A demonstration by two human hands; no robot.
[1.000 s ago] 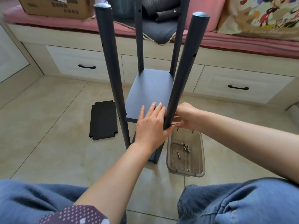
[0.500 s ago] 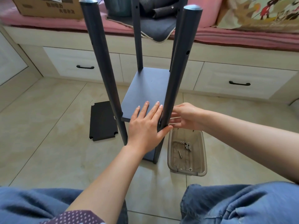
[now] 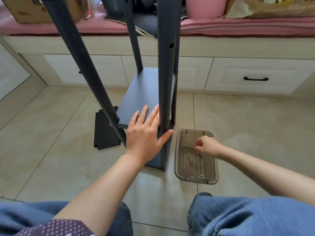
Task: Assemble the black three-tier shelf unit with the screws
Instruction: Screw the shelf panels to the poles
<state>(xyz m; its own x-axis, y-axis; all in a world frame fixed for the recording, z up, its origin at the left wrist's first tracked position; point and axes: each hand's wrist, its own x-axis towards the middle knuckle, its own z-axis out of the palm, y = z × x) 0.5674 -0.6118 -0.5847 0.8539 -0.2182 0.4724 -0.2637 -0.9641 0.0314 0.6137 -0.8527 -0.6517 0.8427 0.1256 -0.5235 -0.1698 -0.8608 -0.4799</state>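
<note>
While left hand lies flat on shelf, right fingers pinch screws

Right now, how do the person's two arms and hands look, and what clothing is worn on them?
Both forearms are bare to the elbow, with no watch, ring or glove visible. The left hand has short, pale nails on its fingers. A dark purple sleeve with white dots shows at the left arm's upper end. The right hand is bare too; its sleeve is out of view.
</note>
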